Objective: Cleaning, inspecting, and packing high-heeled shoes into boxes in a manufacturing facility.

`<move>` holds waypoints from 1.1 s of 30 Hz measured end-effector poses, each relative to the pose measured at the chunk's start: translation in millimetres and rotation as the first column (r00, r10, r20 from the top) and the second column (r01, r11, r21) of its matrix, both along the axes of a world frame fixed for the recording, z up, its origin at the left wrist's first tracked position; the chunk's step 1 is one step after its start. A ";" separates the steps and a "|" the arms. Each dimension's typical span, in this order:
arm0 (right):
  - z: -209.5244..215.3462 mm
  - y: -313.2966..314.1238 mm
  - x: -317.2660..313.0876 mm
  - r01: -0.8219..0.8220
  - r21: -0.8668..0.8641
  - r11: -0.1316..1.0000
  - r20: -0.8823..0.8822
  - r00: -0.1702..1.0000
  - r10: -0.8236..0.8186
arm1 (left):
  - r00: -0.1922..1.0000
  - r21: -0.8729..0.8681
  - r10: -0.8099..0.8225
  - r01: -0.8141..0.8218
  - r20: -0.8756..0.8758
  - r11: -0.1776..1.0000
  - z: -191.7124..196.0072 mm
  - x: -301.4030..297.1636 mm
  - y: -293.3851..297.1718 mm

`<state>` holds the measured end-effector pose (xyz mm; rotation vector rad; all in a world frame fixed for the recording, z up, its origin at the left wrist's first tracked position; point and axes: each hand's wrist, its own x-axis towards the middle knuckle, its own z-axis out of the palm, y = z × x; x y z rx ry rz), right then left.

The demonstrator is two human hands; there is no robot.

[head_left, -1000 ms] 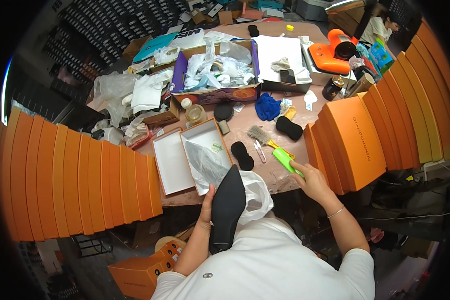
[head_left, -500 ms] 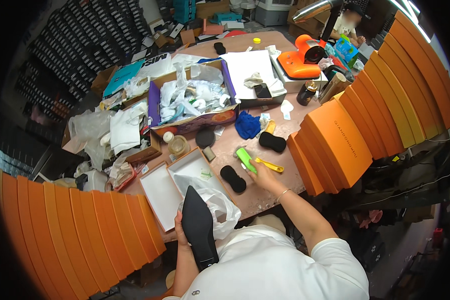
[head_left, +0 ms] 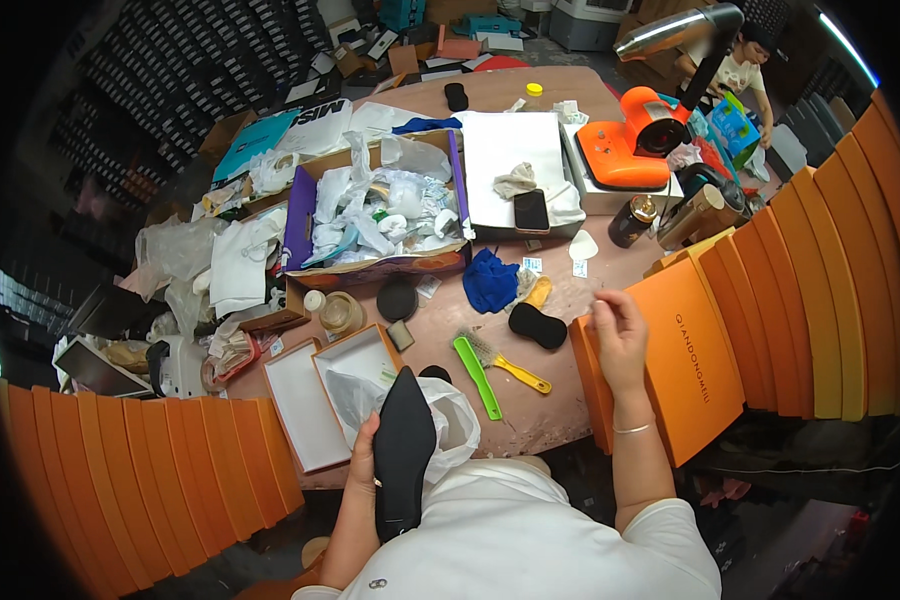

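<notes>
My left hand point(head_left: 363, 455) is closed around a black pointed shoe point(head_left: 404, 450), held sole up in front of my body. Raised beside the orange shoebox point(head_left: 675, 350), my right hand point(head_left: 620, 335) has loosely bent fingers, and I see nothing in it. On the table lie a green-handled brush point(head_left: 477, 375) and a yellow-handled brush point(head_left: 520, 375), their heads close together. A black sponge point(head_left: 538, 326) rests to their right; another black sponge point(head_left: 434, 373) is partly hidden behind the shoe. Clear plastic point(head_left: 455, 425) hangs over an open white-lined box point(head_left: 355, 368).
Stacked orange shoeboxes flank me at left point(head_left: 150, 480) and right point(head_left: 800, 290). Farther back stand a purple carton point(head_left: 295, 220) of crumpled plastic, an orange machine point(head_left: 625, 155), a dark bottle point(head_left: 632, 220) and a phone point(head_left: 531, 211). A blue cloth point(head_left: 491, 282) lies mid-table. A person point(head_left: 738, 75) sits back right.
My right hand has let go of the green brush, now lying on the table, and has moved up and right toward the orange boxes. The shoe stays in my left hand. The view has shifted slightly.
</notes>
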<state>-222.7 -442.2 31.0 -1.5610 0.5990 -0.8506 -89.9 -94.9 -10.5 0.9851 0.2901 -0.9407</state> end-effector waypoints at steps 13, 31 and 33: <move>-170.5 23.5 59.4 -0.332 -0.373 0.867 -0.827 0.542 -0.149 | 0.999 0.073 -0.011 0.013 -0.036 0.997 -15.4 46.8 42.8; -175.9 -1.3 102.8 -0.127 -0.438 0.890 -0.495 0.860 -0.121 | 0.990 -0.017 -0.110 0.109 -0.091 0.994 -14.3 66.9 70.1; -142.9 2.6 94.6 0.055 -0.232 0.971 -0.107 0.991 -0.082 | 0.982 -0.089 -0.153 0.143 -0.114 0.986 -17.4 63.3 72.3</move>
